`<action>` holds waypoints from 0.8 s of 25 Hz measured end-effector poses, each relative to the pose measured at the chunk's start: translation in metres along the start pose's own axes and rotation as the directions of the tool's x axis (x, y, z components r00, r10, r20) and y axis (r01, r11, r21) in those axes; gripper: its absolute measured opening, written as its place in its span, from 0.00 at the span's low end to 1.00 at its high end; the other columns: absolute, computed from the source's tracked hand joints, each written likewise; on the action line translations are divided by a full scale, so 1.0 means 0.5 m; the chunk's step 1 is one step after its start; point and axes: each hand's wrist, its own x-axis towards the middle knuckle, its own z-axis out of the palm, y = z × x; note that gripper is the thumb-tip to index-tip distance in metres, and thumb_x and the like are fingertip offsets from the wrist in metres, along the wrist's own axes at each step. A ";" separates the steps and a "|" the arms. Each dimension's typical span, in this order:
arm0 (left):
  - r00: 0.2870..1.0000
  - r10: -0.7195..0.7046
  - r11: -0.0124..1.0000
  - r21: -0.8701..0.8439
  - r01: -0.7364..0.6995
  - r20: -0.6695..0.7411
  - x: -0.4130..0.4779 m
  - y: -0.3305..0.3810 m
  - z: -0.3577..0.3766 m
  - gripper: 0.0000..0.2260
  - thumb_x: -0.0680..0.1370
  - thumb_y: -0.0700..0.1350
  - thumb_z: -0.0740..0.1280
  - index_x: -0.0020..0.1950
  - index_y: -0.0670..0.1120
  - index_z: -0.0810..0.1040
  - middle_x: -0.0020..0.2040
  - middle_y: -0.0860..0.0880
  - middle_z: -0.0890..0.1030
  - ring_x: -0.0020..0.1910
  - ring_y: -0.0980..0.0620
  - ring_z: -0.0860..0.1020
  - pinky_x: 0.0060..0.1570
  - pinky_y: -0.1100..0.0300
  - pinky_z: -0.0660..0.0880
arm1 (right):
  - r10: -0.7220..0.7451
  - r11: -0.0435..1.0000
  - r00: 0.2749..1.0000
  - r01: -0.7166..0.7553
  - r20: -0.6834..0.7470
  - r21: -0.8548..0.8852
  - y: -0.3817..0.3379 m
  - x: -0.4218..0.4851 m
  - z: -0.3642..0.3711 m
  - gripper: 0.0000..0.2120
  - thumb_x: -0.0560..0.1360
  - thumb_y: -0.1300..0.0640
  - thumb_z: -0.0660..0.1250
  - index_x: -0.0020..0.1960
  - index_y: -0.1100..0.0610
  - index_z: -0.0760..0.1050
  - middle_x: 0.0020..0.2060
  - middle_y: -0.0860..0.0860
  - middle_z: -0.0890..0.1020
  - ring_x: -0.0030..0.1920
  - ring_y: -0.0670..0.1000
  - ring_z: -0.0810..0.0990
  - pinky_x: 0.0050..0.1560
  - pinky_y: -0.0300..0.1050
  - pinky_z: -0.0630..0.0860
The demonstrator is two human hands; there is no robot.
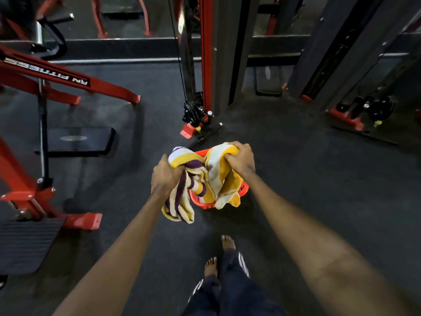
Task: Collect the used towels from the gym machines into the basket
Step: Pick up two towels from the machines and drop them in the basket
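Note:
A yellow, white and purple striped towel (200, 179) is bunched between both hands, held over a red plastic basket (200, 201) that stands on the dark floor. My left hand (165, 174) grips the purple-striped end, which hangs down over the basket's left rim. My right hand (241, 158) grips the yellow and white end above the basket's right side. The towel hides most of the basket; only parts of its rim and its slotted wall show.
A red gym machine (45, 76) with a black seat pad (77, 140) and footplate stands to the left. A cable tower (205, 65) with a pulley rises just behind the basket, another frame (346, 65) at the right. My bare feet (218, 254) stand behind the basket.

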 end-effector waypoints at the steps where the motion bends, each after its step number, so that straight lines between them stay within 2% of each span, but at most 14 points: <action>1: 1.000 -0.007 1.000 -0.003 0.007 -0.011 0.028 0.005 0.011 0.14 0.71 0.53 0.68 0.52 0.48 0.72 0.48 0.48 0.80 0.47 0.44 0.79 0.43 0.51 0.74 | -0.008 1.000 1.000 0.008 0.016 -0.012 0.007 0.043 0.023 0.21 0.69 0.58 0.70 0.60 0.47 0.81 0.54 0.55 0.75 0.54 0.57 0.80 0.59 0.41 0.73; 5: 0.998 -0.053 0.999 0.009 0.053 -0.040 0.137 0.003 0.075 0.11 0.72 0.52 0.68 0.47 0.49 0.71 0.43 0.52 0.79 0.42 0.50 0.78 0.40 0.52 0.74 | -0.046 0.998 0.996 0.050 0.081 -0.048 0.072 0.204 0.142 0.23 0.66 0.59 0.71 0.62 0.50 0.81 0.55 0.57 0.76 0.56 0.58 0.78 0.63 0.46 0.71; 8: 0.997 -0.057 0.998 0.007 0.057 -0.044 0.221 -0.003 0.135 0.09 0.73 0.49 0.68 0.45 0.49 0.69 0.41 0.53 0.79 0.42 0.52 0.78 0.37 0.55 0.71 | -0.056 0.997 0.992 0.062 0.117 -0.048 0.133 0.314 0.214 0.24 0.66 0.61 0.72 0.62 0.54 0.80 0.53 0.58 0.75 0.55 0.59 0.77 0.62 0.46 0.70; 11: 0.996 -0.074 0.997 -0.016 0.074 -0.041 0.306 -0.004 0.205 0.09 0.73 0.48 0.69 0.47 0.51 0.70 0.42 0.55 0.79 0.43 0.50 0.78 0.41 0.54 0.72 | -0.017 0.997 0.989 0.028 0.147 -0.071 0.201 0.398 0.279 0.22 0.68 0.59 0.71 0.63 0.53 0.79 0.55 0.56 0.73 0.56 0.58 0.75 0.60 0.46 0.70; 13: 0.995 -0.093 0.995 -0.033 0.092 -0.035 0.352 -0.007 0.249 0.09 0.74 0.48 0.70 0.50 0.51 0.72 0.42 0.55 0.80 0.44 0.51 0.79 0.41 0.54 0.73 | 0.000 0.988 0.966 0.041 0.257 -0.150 0.262 0.434 0.323 0.24 0.71 0.58 0.71 0.66 0.54 0.77 0.60 0.57 0.72 0.60 0.58 0.74 0.62 0.46 0.69; 15: 0.995 -0.099 0.995 -0.030 0.099 -0.022 0.388 -0.016 0.291 0.12 0.73 0.48 0.70 0.55 0.50 0.74 0.45 0.54 0.80 0.45 0.49 0.78 0.43 0.54 0.72 | 0.066 0.968 0.902 0.046 0.427 -0.248 0.337 0.455 0.366 0.28 0.71 0.60 0.71 0.71 0.53 0.73 0.68 0.60 0.69 0.68 0.62 0.70 0.68 0.48 0.69; 17: 0.994 -0.109 0.994 -0.010 0.110 0.018 0.418 -0.025 0.336 0.16 0.74 0.46 0.70 0.60 0.48 0.74 0.48 0.52 0.79 0.49 0.48 0.77 0.45 0.57 0.69 | 0.171 0.962 0.841 -0.031 0.513 -0.270 0.401 0.470 0.395 0.29 0.70 0.63 0.70 0.71 0.55 0.74 0.69 0.62 0.71 0.72 0.62 0.67 0.71 0.48 0.68; 20: 0.989 -0.125 0.992 0.021 0.124 0.084 0.459 -0.029 0.393 0.19 0.74 0.45 0.69 0.64 0.48 0.74 0.53 0.47 0.82 0.55 0.42 0.79 0.46 0.57 0.68 | 0.251 0.965 0.865 -0.188 0.435 -0.182 0.419 0.486 0.389 0.22 0.67 0.60 0.65 0.60 0.58 0.82 0.60 0.61 0.79 0.66 0.58 0.75 0.66 0.42 0.69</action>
